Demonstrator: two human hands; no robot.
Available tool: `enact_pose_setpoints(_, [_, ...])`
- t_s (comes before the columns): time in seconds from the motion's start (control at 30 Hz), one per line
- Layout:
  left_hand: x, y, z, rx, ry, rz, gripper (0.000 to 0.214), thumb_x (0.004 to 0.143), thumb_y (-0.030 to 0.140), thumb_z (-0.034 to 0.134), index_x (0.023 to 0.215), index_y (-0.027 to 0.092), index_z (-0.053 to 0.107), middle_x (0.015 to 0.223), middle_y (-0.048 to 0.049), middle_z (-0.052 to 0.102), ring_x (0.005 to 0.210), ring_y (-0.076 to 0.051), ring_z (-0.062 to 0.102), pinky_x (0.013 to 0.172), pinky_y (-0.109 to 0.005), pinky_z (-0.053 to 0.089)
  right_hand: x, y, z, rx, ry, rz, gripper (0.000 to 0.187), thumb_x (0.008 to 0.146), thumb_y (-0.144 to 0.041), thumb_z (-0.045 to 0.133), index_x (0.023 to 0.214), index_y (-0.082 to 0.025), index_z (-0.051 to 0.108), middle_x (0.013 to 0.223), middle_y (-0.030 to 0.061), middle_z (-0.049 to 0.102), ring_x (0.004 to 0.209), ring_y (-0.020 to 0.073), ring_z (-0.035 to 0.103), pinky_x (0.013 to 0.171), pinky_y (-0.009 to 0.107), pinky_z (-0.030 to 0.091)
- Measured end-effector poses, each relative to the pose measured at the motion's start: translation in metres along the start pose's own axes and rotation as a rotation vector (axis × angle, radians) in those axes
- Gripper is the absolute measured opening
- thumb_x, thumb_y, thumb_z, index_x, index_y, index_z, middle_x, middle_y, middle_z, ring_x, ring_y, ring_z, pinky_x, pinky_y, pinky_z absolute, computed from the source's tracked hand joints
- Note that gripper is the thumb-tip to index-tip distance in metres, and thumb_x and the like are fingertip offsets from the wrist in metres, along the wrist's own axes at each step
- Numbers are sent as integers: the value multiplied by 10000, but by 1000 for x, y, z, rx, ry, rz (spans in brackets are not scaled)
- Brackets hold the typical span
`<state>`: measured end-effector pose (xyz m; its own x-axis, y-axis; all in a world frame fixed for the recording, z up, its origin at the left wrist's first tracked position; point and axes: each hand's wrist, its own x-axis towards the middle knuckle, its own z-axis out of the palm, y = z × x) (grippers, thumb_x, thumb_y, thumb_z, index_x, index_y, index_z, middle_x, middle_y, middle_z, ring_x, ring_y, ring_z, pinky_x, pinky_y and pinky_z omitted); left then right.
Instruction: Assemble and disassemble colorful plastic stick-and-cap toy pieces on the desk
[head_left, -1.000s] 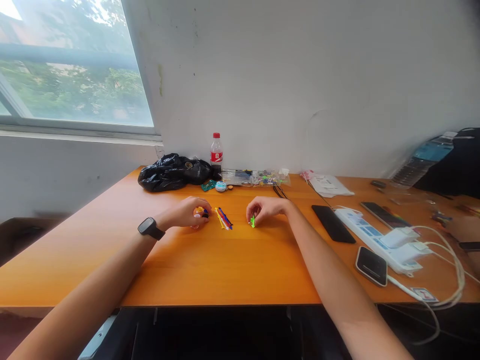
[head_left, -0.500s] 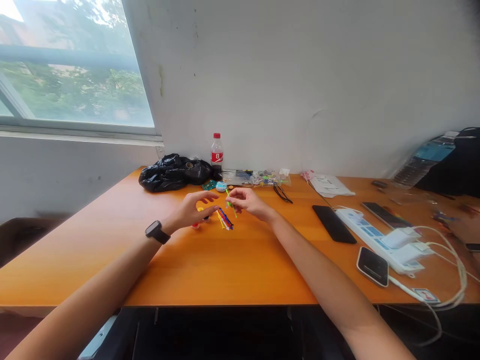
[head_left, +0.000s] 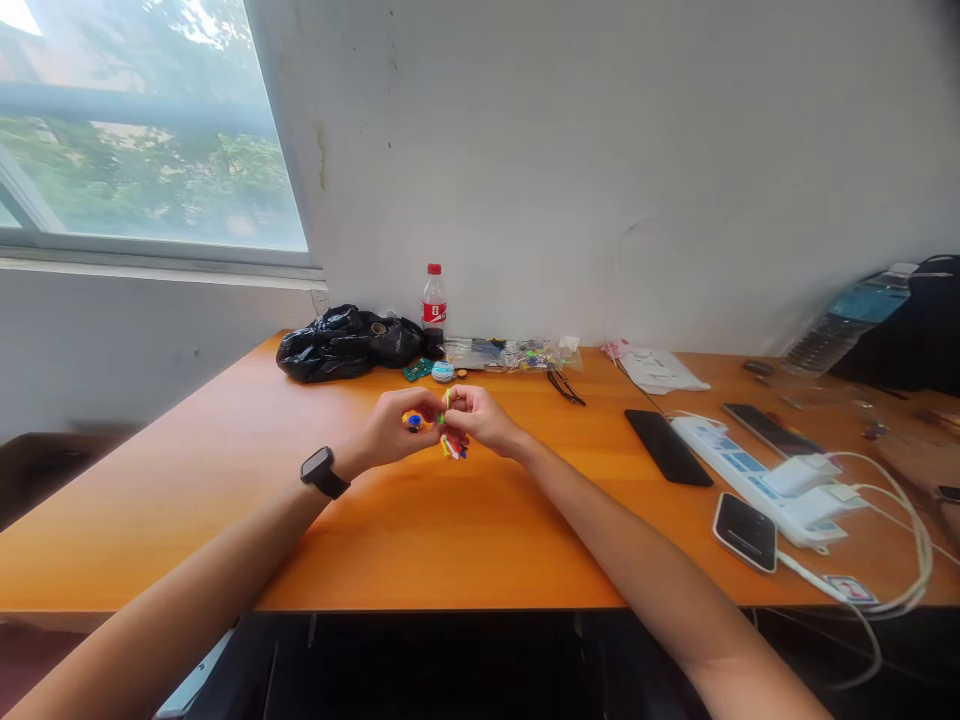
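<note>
Green stick (head_left: 445,404) stands pinched between closed left hand (head_left: 396,430) and closed right hand (head_left: 480,420).

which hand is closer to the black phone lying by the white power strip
Right. The right hand is at the table's middle, left of the black phone with bare tabletop between. The left hand sits farther left, meeting the right at a green stick.

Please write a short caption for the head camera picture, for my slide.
Both hands meet over an orange table: right hand pinches a green stick, left hand holds small coloured pieces.
</note>
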<state>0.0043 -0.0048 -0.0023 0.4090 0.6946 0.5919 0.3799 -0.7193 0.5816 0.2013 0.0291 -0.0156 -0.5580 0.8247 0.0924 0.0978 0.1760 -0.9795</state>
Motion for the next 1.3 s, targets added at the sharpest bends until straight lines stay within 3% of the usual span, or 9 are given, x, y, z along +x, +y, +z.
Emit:
enact_pose_setpoints(0.1, [0, -2, -1, 4, -37, -2, 66, 819, 221, 716, 830, 160, 694, 778, -7, 683, 711, -117, 611, 646, -225, 534, 0, 2, 3, -29, 3, 19, 145, 841, -271, 628, 880, -238, 492, 516, -75, 592, 410, 128, 558, 438, 206, 408])
enact_pose_setpoints(0.3, [-1, -8, -19, -146, -244, -228, 254, 879, 404, 721, 913, 156, 679, 796, -23, 695, 596, -110, 592, 422, -187, 457, 5, 5, -8, -174, 87, 125, 178, 865, -226, 578, 1041, -210, 569, 578, -65, 591, 468, 130, 538, 473, 218, 378])
enact_pose_setpoints(0.37, [0, -9, -24, -108, -344, -188, 261, 837, 402, 770, 841, 157, 680, 775, -23, 694, 627, -117, 600, 487, -201, 482, 6, 11, -14, -288, 131, 158, 94, 857, -248, 621, 915, -198, 566, 559, -70, 540, 484, 119, 496, 499, 226, 360])
enact_pose_setpoints(0.53, [0, -11, -24, 89, -518, -61, 208, 741, 382, 853, 829, 203, 794, 789, -11, 670, 644, -111, 562, 579, -225, 446, 9, 28, -22, -506, 78, 145, 378, 896, -452, 674, 682, -188, 508, 575, -56, 496, 540, 98, 423, 526, 242, 268])
enact_pose_setpoints(0.67, [-1, -17, -26, 149, -513, -92, 259, 702, 446, 885, 813, 223, 813, 799, -12, 620, 636, -121, 560, 563, -237, 430, 9, 31, -19, -645, 150, 146, 323, 911, -461, 705, 938, -139, 698, 741, 1, 636, 636, 121, 521, 565, 239, 328])
enact_pose_setpoints(0.8, [0, -23, -32, 125, -518, -114, 271, 699, 469, 894, 809, 233, 817, 858, -30, 655, 692, -147, 599, 603, -252, 473, 6, 26, -13, -795, 221, 123, 387, 917, -443, 733, 1128, -119, 716, 862, 59, 711, 718, 149, 595, 610, 241, 375])
enact_pose_setpoints(1.03, [2, -19, -38, 170, -532, 10, 199, 707, 379, 877, 820, 241, 790, 1103, -54, 721, 1032, -248, 589, 880, -319, 506, 2, 21, -6, -829, 214, 92, 352, 952, -463, 701, 1066, -130, 717, 888, 84, 727, 733, 164, 608, 621, 246, 372])
enact_pose_setpoints(1.17, [1, -19, -38, 181, -553, -6, 184, 740, 426, 860, 791, 255, 814, 1194, -63, 689, 1100, -271, 562, 883, -319, 504, 1, 19, -5, -811, 193, 77, 343, 983, -482, 659, 1005, -144, 708, 874, 74, 718, 722, 156, 600, 625, 242, 365])
enact_pose_setpoints(1.3, [1, -23, -41, 227, -541, -7, 95, 726, 328, 847, 759, 251, 801, 1241, -50, 670, 1116, -275, 548, 942, -344, 487, -1, 15, -3, -829, 182, 63, 321, 991, -466, 648, 948, -151, 698, 860, 68, 709, 719, 153, 589, 624, 243, 361])
